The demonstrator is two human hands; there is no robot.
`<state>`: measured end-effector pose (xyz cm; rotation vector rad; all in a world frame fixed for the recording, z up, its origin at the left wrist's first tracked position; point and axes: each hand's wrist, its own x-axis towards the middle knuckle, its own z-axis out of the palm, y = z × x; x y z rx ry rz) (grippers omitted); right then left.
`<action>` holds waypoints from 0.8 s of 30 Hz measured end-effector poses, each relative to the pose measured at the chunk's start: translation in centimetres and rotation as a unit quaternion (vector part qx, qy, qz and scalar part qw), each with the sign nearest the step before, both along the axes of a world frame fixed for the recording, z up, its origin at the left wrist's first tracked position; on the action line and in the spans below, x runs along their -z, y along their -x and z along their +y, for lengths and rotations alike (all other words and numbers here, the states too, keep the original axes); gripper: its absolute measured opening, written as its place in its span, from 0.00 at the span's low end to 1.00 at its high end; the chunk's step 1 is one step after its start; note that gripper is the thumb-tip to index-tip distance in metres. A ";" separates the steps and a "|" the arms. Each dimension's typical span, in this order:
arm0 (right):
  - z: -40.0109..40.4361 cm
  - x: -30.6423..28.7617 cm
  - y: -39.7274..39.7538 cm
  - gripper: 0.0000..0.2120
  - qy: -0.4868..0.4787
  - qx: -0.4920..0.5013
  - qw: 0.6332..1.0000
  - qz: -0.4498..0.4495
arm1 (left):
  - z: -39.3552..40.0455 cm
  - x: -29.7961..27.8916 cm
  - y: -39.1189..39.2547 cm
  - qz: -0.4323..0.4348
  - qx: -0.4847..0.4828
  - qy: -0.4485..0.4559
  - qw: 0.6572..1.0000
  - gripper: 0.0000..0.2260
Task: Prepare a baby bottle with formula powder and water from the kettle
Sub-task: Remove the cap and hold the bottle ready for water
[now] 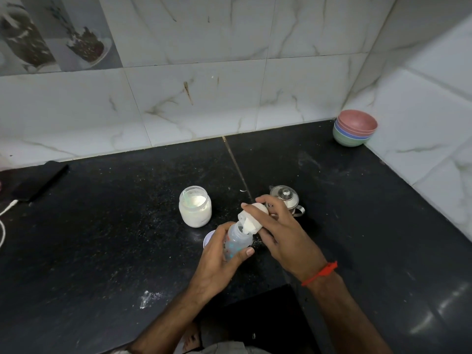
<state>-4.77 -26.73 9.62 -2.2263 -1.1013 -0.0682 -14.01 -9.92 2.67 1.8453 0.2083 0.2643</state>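
Black counter (102, 238), bottle (238, 238) in hands

Both forearms are bare, no sleeves in sight. A thin orange-red thread band (319, 273) with a small knotted tail circles the right wrist. Light grey-beige cloth (224, 348) shows low down.

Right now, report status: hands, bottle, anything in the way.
Left hand grips bottle, tilted. Right hand holds teat cap at its mouth, not seated. Powder jar open; kettle behind right hand.
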 end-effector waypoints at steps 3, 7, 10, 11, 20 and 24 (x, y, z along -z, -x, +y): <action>-0.3 -0.4 0.5 0.32 -0.001 -0.018 1.000 0.009 | -0.2 -0.3 -0.2 0.002 0.001 0.018 1.000 0.25; -0.1 -1.1 1.0 0.27 0.009 -0.013 1.000 0.024 | -0.5 -0.5 -0.3 0.007 0.000 0.032 0.999 0.23; 0.1 -1.4 1.0 0.24 0.000 -0.006 1.000 0.030 | -0.6 -0.4 -0.5 0.005 0.000 0.031 1.000 0.24; 0.1 -1.5 1.1 0.23 -0.006 -0.004 1.000 0.029 | -0.6 -0.4 -0.6 0.003 0.001 0.031 1.000 0.25; 0.0 -1.4 0.7 0.22 -0.089 -0.018 0.996 0.018 | -0.7 -1.0 -1.0 -0.005 0.000 0.055 0.998 0.26; 0.0 -1.4 0.7 0.22 -0.097 -0.026 0.995 0.008 | -0.7 -1.3 -1.1 -0.005 0.005 0.068 0.998 0.27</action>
